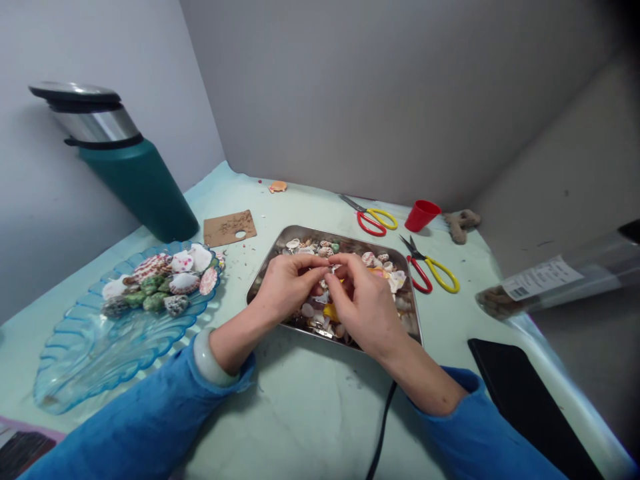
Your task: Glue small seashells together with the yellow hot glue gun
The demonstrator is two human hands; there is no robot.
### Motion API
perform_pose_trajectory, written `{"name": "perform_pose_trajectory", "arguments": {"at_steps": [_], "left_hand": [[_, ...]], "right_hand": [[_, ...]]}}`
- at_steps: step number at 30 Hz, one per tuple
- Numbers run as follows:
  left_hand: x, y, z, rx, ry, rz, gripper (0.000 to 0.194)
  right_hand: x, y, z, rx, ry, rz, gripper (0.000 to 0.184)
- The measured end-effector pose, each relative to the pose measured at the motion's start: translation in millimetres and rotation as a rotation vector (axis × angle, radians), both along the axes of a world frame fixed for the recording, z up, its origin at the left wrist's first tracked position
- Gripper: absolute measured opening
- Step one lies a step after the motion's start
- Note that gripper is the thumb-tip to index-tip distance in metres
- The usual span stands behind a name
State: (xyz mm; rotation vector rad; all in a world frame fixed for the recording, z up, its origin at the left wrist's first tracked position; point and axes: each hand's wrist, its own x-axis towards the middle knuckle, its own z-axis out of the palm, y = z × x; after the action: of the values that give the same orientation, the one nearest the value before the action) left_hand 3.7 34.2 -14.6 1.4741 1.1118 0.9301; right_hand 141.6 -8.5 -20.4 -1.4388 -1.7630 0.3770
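Observation:
Both my hands meet over a metal tray point(418, 327) filled with small seashells and bits in white, brown, green and yellow. My left hand point(287, 283) is closed, thumb and index finger pinched together. Facing it, my right hand point(367, 303) has its thumb and fingers drawn together too, the fingertips of the two hands nearly touching. Something small may sit between the fingertips, but it is too hidden to name. Yellow pieces point(331, 312) show in the tray just below the fingers.
Left stands a blue shell-shaped dish point(90, 347) with shells and green stones, near a green bottle point(143, 187) and a cardboard piece point(227, 229). Right are two scissors point(385, 219), a red cup point(423, 216), a clear tube point(550, 280), a black phone-like slab point(525, 393) and a black cable point(383, 433).

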Motion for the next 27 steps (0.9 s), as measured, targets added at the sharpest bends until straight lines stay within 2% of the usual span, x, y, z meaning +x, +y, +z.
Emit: {"name": "perform_pose_trajectory", "arguments": {"at_steps": [11, 27], "left_hand": [[-0.6, 0.0, -0.7, 0.037, 0.065, -0.012, 0.021], [-0.6, 1.6, -3.3, 0.059, 0.053, -0.015, 0.020]], "right_hand": [[-0.4, 0.4, -0.8, 0.010, -0.009, -0.006, 0.021], [-0.6, 1.2, -0.8, 0.005, -0.008, 0.007, 0.022]]}}
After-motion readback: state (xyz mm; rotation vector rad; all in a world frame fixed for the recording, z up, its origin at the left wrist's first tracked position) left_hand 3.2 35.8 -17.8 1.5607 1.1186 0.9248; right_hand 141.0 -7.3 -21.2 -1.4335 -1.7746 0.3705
